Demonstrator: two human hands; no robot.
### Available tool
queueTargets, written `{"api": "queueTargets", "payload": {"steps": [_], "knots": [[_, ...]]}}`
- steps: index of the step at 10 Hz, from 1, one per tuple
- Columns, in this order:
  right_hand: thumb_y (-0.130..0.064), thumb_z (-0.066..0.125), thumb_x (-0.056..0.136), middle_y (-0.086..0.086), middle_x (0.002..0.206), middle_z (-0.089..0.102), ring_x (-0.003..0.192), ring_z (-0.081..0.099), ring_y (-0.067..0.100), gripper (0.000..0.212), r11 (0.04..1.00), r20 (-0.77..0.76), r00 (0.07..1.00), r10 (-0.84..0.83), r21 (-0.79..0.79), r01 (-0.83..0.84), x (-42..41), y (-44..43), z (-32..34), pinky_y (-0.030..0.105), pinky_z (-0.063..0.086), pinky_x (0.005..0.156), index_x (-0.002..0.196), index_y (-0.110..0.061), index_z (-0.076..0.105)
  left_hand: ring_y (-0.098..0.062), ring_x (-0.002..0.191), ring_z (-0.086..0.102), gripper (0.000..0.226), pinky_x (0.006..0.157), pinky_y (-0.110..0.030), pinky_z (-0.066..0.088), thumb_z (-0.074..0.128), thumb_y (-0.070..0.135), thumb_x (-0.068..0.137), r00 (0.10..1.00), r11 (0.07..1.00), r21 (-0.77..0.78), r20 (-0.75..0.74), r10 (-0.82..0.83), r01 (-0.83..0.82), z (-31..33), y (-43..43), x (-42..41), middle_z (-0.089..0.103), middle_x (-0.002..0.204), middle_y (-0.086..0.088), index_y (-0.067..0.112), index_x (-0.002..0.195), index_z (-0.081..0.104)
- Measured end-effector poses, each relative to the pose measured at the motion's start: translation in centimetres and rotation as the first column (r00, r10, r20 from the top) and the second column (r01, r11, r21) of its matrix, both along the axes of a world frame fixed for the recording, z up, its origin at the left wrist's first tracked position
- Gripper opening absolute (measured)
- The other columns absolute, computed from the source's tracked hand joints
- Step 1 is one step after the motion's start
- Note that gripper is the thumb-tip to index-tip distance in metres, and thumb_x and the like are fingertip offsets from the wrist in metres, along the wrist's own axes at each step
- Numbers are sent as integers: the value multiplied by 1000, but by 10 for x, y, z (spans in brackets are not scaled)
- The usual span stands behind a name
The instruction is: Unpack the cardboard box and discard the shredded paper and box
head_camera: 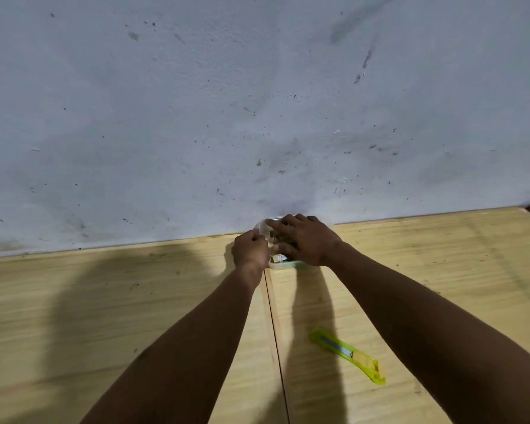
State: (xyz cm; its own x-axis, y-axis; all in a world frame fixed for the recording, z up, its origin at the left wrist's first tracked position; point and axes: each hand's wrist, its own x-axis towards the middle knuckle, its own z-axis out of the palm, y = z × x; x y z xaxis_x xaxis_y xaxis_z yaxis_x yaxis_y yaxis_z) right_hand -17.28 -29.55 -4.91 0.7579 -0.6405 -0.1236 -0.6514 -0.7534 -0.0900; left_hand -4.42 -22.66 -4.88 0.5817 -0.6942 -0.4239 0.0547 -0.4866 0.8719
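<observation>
Both hands work at the far edge of the wooden tabletop (135,301), right against the grey wall (257,102). The left hand (251,250) is curled into a loose fist, its fingers pinching a bit of clear wrapping (263,226) that rises at its 1 o'clock. The right hand (306,240) lies spread, palm down, over a small pale package (283,262) — only its near edge and a label show, peeking out at the hand's 7 o'clock, just beside the left hand. Whether this package is the cardboard box cannot be told. A yellow-green box cutter (348,355) lies flat on the tabletop at 5 o'clock from the hands — well apart, untouched.
</observation>
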Motion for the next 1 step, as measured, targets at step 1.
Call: {"api": "queueTargets", "payload": {"steps": [1], "knots": [[-39,48,97,5,133,57,119,54,26,46,999,252,967,-41,31,34,-1,14,15,44,44,98,140,-24,50,-19,89,66,28,76,-34,58,55,21,95,994,999,-39,-107,-26,22,-2,34,8,66,115,-3,21,121,65]]}}
